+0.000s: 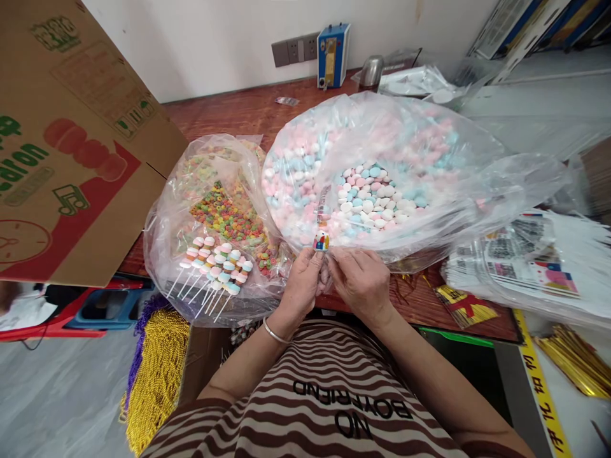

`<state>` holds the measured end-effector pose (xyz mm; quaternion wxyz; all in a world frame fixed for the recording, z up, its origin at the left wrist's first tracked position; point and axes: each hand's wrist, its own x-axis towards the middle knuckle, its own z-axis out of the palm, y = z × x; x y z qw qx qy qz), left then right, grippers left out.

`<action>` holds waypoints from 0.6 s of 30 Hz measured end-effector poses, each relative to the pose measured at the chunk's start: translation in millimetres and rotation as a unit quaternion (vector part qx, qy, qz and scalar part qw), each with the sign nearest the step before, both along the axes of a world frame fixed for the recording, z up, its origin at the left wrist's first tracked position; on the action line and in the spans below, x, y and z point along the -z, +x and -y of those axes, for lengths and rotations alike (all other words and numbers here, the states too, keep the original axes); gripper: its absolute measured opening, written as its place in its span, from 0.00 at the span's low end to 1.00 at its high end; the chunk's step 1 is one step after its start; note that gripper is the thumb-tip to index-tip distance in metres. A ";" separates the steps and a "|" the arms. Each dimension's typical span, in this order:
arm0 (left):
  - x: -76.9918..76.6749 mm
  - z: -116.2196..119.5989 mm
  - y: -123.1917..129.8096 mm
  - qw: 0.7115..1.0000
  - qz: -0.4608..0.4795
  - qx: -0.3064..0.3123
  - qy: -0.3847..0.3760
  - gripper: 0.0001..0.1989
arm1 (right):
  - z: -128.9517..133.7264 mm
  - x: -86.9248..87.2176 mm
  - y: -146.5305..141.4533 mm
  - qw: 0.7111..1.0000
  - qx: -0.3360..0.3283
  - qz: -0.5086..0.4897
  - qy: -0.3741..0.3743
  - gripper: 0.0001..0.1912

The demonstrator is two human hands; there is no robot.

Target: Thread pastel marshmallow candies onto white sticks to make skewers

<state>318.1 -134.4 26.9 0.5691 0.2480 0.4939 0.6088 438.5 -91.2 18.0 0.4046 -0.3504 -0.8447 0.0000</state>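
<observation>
My left hand [301, 280] pinches a small clear printed packet [321, 240] with colourful shapes near its lower end. The packet stands up from my fingers in front of the large candy bag; what is inside it is too small to make out. My right hand [361, 278] is closed just to the right, its fingertips pressed together at the packet's lower end. Behind both hands lies a big clear bag of pink, white and blue candies [367, 197]. Several candy skewers [222, 267] on white sticks rest left of my hands, on a clear bag of coloured cereal rings [229, 210].
A large cardboard box [71, 140] stands at the left. Flat printed bags [520, 261] are stacked at the right, near gold twist ties [463, 308] on the red-brown table [210, 114]. A blue device [333, 56] and a metal cup [371, 72] stand by the wall.
</observation>
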 end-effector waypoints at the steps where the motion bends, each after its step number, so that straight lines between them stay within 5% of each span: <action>1: 1.7 0.4 -0.6 1.000 -0.028 -0.003 0.000 0.18 | 0.0 0.7 -0.8 1.000 0.004 0.008 0.008 0.11; 9: -4.4 5.2 -3.1 0.971 -0.236 -0.033 0.033 0.05 | -6.8 6.4 -1.1 0.994 0.025 0.059 0.085 0.09; 18: -2.4 1.0 -7.0 0.979 -0.189 -0.079 0.001 0.15 | -18.0 -4.3 0.9 0.993 -0.018 0.057 0.098 0.11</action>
